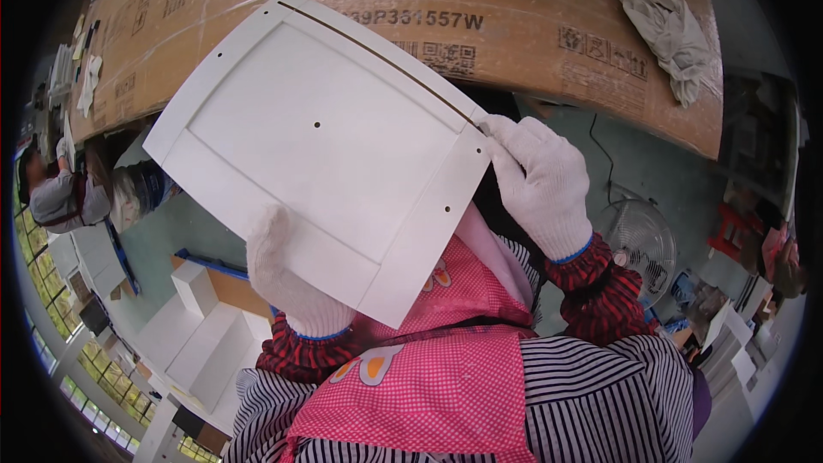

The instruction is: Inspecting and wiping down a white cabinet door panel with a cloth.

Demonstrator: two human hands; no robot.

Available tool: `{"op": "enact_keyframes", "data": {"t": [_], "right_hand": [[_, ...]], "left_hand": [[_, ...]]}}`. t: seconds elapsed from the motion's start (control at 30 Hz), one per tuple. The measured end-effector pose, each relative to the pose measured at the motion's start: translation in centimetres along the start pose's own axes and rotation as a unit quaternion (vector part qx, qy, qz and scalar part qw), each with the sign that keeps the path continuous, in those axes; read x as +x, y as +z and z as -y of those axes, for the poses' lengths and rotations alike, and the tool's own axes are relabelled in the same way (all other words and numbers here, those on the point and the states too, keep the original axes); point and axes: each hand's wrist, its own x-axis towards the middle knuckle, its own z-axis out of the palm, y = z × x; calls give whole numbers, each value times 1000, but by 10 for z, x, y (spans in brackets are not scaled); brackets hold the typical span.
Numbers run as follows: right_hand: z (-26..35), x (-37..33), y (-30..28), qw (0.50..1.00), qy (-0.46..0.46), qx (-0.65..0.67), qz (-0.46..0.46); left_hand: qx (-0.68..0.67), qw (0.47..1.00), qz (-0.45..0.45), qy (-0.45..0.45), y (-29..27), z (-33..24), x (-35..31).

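Note:
A white rectangular panel point(360, 163) with a recessed middle is held up in front of me, tilted. Along its far edge runs a dark narrow groove, and several small dark holes dot the frame and the centre. My left hand point(296, 279), in a white knit glove, grips the near edge with its thumb lying on the face; the other fingers are hidden beneath. At the far right corner, beside the groove's end, my right hand point(540, 176) is closed on the panel, also gloved in white.
A cardboard-covered table point(523, 0) stretches across the far side, with a crumpled pale cloth point(664, 30) at its right. A floor fan point(639, 244) stands to the right. White panels or boxes point(201, 334) are stacked at lower left. Another person point(73, 197) is at far left.

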Motion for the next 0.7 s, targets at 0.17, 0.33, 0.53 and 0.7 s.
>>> {"op": "enact_keyframes", "data": {"t": [0.17, 0.33, 0.53, 0.7], "right_hand": [[40, -18, -15, 994, -86, 26, 63], [42, -18, -14, 992, -60, 57, 95], [64, -37, -19, 980, -108, 117, 119], [34, -14, -7, 994, -55, 77, 47]], "left_hand": [[20, 999, 31, 7, -16, 7, 4], [-14, 999, 45, -8, -3, 0, -1], [-67, 996, 13, -60, 1, -1, 0], [-66, 997, 7, -35, -6, 5, -2]]}}
